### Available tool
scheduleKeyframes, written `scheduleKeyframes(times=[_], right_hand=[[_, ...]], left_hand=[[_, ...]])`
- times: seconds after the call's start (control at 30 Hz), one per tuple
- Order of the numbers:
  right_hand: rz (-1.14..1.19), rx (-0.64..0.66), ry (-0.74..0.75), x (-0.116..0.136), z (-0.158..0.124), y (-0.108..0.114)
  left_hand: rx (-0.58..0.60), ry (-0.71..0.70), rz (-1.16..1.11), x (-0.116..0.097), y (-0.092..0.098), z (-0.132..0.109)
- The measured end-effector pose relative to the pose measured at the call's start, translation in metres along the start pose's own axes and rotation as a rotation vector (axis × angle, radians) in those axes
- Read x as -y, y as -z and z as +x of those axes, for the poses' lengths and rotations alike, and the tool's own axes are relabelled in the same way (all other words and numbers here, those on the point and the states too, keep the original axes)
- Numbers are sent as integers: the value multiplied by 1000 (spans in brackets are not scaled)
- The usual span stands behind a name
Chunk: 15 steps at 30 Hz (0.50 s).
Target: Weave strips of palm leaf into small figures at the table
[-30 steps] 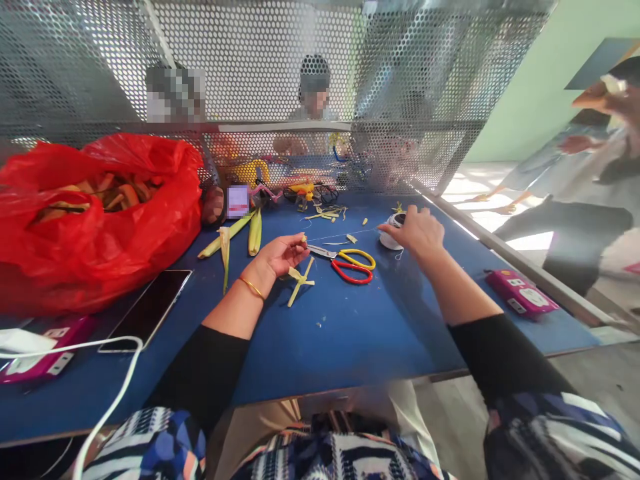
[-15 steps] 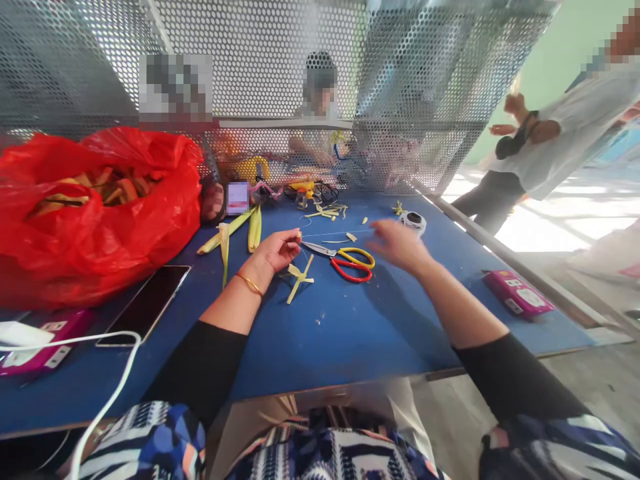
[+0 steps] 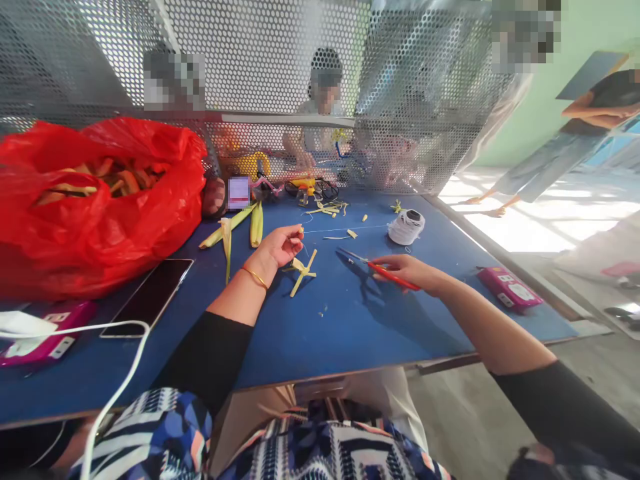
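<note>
My left hand is pinched at the fingertips on a white thread, with a tiny pale bit at the tips. That thread stretches right to a spool. Wrapped around the red handle of the scissors, my right hand holds them just off the table, blades pointing left. Below my left fingers lies a cross-shaped figure of folded pale husk strips. A short husk scrap rests between the hands, near the thread.
A red plastic bag full of husk pieces stands at left, beside a phone and white cable. Green husks lie behind my left hand. A pink pack sits at right. Perforated metal panels edge the back; people are beyond.
My right hand has come down from beside the spool and picked up the scissors from the table. My left hand keeps its pinch in nearly the same place.
</note>
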State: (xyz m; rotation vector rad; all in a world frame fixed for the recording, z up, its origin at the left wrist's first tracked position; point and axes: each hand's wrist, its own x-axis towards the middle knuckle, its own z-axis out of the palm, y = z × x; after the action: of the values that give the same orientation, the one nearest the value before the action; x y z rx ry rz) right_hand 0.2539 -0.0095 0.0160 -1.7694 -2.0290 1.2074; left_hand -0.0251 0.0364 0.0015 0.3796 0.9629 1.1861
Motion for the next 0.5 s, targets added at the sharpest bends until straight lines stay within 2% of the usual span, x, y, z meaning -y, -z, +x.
scheduleKeyframes(times=[0.1,0.2,0.4,0.5], right_hand=[[320,-12,-36,-15,-10,7],[482,-37,-65,-21,-7,11],[402,-22,-154,-9,13,14],[402,-66,-148,0,21,11]], left_hand=[[-9,1,-1,1,0,0],[-15,-5,6,2,0,0],[-24,-15,12,2,-1,-2],[-18,-9,22,2,-1,-3]])
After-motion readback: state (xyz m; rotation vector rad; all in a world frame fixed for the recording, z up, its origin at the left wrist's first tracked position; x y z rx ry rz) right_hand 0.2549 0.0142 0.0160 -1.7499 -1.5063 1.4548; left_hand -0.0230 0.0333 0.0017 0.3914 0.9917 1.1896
